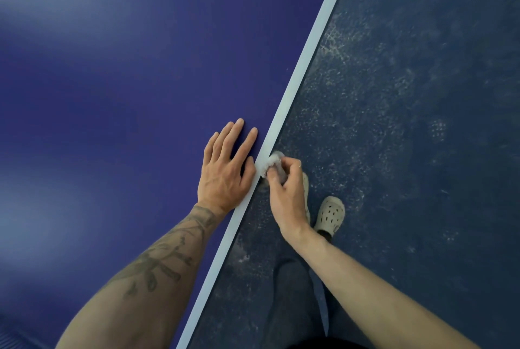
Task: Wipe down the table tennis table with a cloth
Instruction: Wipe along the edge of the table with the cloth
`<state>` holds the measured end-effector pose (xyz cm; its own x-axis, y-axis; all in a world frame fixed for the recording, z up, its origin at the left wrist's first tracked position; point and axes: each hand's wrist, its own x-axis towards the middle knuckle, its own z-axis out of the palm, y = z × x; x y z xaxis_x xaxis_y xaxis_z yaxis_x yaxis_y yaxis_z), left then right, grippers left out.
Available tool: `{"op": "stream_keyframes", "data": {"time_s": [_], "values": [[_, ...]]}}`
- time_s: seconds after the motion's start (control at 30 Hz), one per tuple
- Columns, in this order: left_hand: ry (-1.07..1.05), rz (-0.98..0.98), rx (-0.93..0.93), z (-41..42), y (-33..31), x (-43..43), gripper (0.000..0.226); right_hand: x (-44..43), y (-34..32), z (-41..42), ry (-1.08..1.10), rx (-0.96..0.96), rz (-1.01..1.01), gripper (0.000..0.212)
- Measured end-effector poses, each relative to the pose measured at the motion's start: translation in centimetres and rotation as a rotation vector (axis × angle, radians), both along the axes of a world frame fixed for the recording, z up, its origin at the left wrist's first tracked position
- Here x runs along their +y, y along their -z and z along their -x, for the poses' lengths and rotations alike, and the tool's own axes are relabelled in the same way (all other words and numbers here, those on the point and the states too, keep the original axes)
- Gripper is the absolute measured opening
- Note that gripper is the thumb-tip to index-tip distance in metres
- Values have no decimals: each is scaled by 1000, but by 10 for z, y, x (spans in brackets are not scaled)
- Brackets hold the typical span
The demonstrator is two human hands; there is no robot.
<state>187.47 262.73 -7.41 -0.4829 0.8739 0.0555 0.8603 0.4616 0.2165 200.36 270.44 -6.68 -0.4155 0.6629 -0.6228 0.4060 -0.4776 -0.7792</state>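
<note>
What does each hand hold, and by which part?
The right hand pinches a small crumpled white cloth by its near side, at the edge of the blue table tennis table. The left hand, flat, holds nothing.

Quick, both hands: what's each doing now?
Left hand: open, flat on the table.
Right hand: holding the cloth at the table's edge.
</note>
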Motion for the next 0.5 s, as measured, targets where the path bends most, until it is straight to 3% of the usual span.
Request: {"op": "stream_keyframes", "data": {"time_s": [0.23,0.5], "values": [[-21,-5,-55,4,-10,12,46,106,0,59,209,26,6,14],[24,-36,-70,62,-24,114,48,86,-8,49,161,0,103,13]]}}
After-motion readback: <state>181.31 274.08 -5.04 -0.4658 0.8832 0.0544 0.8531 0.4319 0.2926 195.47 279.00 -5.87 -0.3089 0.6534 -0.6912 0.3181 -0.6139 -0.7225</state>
